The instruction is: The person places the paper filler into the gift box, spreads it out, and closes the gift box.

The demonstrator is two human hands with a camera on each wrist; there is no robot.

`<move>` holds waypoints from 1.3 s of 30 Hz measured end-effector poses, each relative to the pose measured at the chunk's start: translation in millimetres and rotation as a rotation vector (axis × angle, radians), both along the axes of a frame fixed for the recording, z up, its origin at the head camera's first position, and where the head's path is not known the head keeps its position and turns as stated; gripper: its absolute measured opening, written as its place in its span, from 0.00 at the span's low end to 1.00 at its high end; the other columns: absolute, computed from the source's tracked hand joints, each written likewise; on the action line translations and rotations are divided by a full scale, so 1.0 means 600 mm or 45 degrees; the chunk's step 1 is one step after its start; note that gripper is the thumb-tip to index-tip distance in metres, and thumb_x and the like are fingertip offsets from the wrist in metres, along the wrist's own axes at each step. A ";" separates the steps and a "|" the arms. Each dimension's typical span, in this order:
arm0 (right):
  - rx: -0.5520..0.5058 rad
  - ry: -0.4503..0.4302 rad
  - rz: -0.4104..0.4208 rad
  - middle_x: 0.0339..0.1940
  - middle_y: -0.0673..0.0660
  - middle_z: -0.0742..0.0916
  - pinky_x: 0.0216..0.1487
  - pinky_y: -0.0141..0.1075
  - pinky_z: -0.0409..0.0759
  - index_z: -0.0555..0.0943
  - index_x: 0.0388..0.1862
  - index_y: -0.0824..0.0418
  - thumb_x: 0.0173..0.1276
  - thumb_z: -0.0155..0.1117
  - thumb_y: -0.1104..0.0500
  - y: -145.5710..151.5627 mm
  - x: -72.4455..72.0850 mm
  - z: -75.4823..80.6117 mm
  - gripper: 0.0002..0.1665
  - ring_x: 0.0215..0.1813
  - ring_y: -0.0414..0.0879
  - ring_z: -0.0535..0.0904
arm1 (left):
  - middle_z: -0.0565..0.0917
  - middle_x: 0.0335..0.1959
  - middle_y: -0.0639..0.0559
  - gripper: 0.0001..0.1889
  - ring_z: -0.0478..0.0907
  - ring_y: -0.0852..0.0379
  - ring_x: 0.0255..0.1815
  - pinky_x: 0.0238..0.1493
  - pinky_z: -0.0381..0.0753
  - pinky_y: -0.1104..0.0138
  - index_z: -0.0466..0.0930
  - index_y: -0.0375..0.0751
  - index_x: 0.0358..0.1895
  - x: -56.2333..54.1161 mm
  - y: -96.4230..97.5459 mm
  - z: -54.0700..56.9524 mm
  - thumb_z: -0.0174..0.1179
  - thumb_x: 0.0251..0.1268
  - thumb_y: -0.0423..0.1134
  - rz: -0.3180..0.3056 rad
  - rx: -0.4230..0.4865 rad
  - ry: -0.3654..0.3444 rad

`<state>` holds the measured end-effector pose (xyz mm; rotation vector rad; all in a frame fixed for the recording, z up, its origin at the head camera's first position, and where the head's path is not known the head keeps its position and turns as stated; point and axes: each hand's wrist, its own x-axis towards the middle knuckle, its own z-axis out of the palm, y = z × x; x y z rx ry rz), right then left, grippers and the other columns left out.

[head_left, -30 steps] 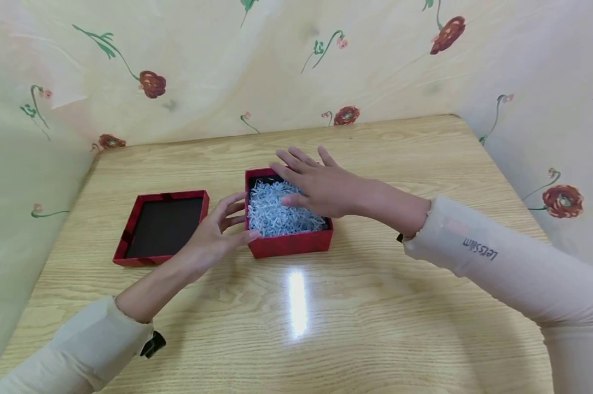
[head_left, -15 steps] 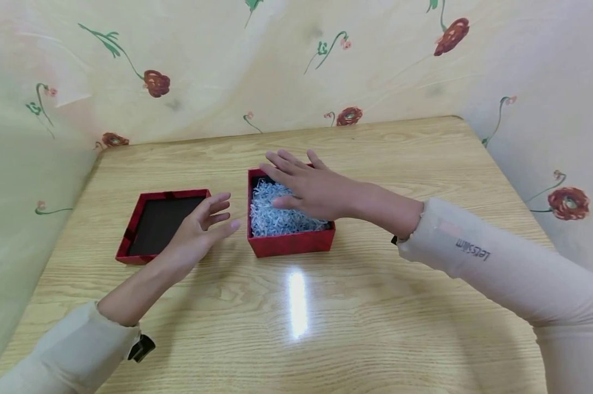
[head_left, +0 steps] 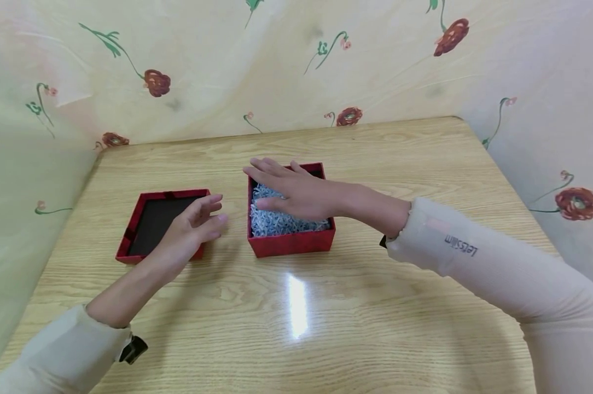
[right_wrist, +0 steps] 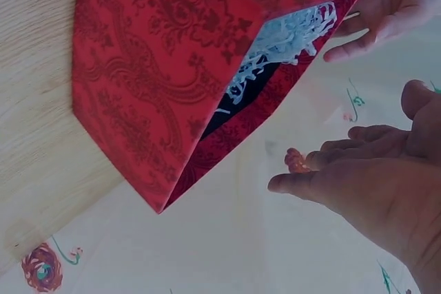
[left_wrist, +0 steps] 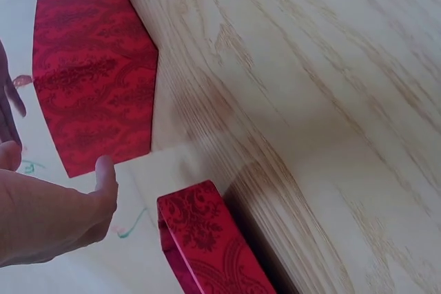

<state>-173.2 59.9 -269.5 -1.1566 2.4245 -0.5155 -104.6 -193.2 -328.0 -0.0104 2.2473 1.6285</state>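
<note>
A red patterned box [head_left: 292,244] stands on the table, filled with pale blue shredded paper [head_left: 277,221]. Over its opening hovers my right hand [head_left: 301,191], fingers straight and palm down; in the right wrist view that hand [right_wrist: 372,170] is apart from the box [right_wrist: 158,80]. To the left lies a shallow red lid [head_left: 129,232], black inside and turned upward. My left hand [head_left: 183,232], fingers loosely bent and holding nothing, is above the lid's right part and hides some of it. The left wrist view shows the lid's edge [left_wrist: 200,218] below that hand.
The light wooden table [head_left: 375,306] carries a bright reflection in front of the box. A flower-patterned cloth [head_left: 203,65] closes off the back and both sides.
My left hand has left the box's left side and moved left, over the lid. The right hand has slid left above the shredded paper. Box and lid keep their places.
</note>
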 end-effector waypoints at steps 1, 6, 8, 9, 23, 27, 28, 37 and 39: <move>-0.007 -0.010 0.003 0.80 0.51 0.42 0.74 0.53 0.27 0.38 0.79 0.47 0.77 0.40 0.38 -0.002 0.000 0.000 0.41 0.79 0.46 0.30 | 0.59 0.73 0.45 0.36 0.62 0.47 0.70 0.65 0.68 0.52 0.53 0.49 0.75 0.000 -0.002 0.001 0.55 0.69 0.55 0.003 0.000 0.000; -0.033 -0.046 -0.001 0.80 0.49 0.42 0.74 0.52 0.27 0.39 0.79 0.47 0.76 0.41 0.38 -0.007 0.002 -0.001 0.41 0.78 0.43 0.30 | 0.59 0.72 0.44 0.36 0.63 0.46 0.69 0.64 0.68 0.53 0.53 0.47 0.75 0.002 -0.008 0.005 0.54 0.69 0.56 0.012 0.000 0.004; -0.055 -0.064 -0.002 0.80 0.48 0.43 0.74 0.52 0.28 0.39 0.79 0.47 0.76 0.41 0.38 -0.010 0.002 -0.002 0.41 0.78 0.42 0.30 | 0.60 0.71 0.43 0.36 0.63 0.45 0.69 0.64 0.69 0.53 0.53 0.46 0.75 0.002 -0.010 0.008 0.54 0.70 0.56 0.024 -0.004 0.005; -0.069 -0.072 0.001 0.80 0.48 0.43 0.74 0.52 0.28 0.39 0.79 0.47 0.76 0.41 0.38 -0.012 0.003 -0.002 0.41 0.78 0.41 0.31 | 0.60 0.71 0.43 0.36 0.63 0.45 0.69 0.64 0.69 0.54 0.53 0.46 0.75 0.001 -0.011 0.010 0.53 0.70 0.56 0.031 -0.007 0.004; -0.250 -0.345 -0.060 0.80 0.46 0.47 0.76 0.43 0.46 0.42 0.79 0.46 0.75 0.42 0.36 -0.041 0.001 -0.003 0.41 0.78 0.39 0.40 | 0.60 0.72 0.42 0.39 0.62 0.43 0.69 0.67 0.65 0.49 0.54 0.43 0.75 -0.011 -0.053 0.043 0.46 0.69 0.63 0.135 -0.129 -0.044; -0.285 -0.400 -0.083 0.79 0.45 0.48 0.76 0.43 0.47 0.42 0.79 0.45 0.75 0.42 0.36 -0.053 0.004 -0.002 0.41 0.78 0.39 0.42 | 0.62 0.71 0.41 0.40 0.64 0.43 0.68 0.64 0.70 0.56 0.55 0.42 0.74 -0.015 -0.069 0.049 0.45 0.69 0.65 0.164 -0.187 -0.048; -0.287 -0.411 -0.091 0.79 0.44 0.48 0.75 0.44 0.48 0.42 0.79 0.44 0.75 0.42 0.36 -0.056 0.006 -0.001 0.41 0.78 0.39 0.43 | 0.63 0.71 0.41 0.40 0.64 0.43 0.68 0.63 0.71 0.58 0.55 0.41 0.74 -0.017 -0.072 0.050 0.44 0.69 0.65 0.165 -0.204 -0.048; -0.357 -0.627 -0.183 0.79 0.41 0.51 0.74 0.47 0.51 0.45 0.79 0.40 0.74 0.41 0.34 -0.086 0.019 -0.002 0.39 0.78 0.40 0.45 | 0.64 0.67 0.33 0.42 0.66 0.35 0.64 0.62 0.68 0.46 0.57 0.38 0.73 -0.030 -0.115 0.060 0.37 0.69 0.69 0.155 -0.492 -0.017; -0.397 -0.684 -0.205 0.78 0.40 0.52 0.74 0.48 0.52 0.45 0.79 0.41 0.74 0.42 0.34 -0.094 0.021 -0.004 0.39 0.78 0.40 0.45 | 0.64 0.67 0.31 0.44 0.66 0.32 0.63 0.61 0.65 0.41 0.57 0.38 0.73 -0.035 -0.128 0.066 0.36 0.67 0.71 0.151 -0.585 -0.001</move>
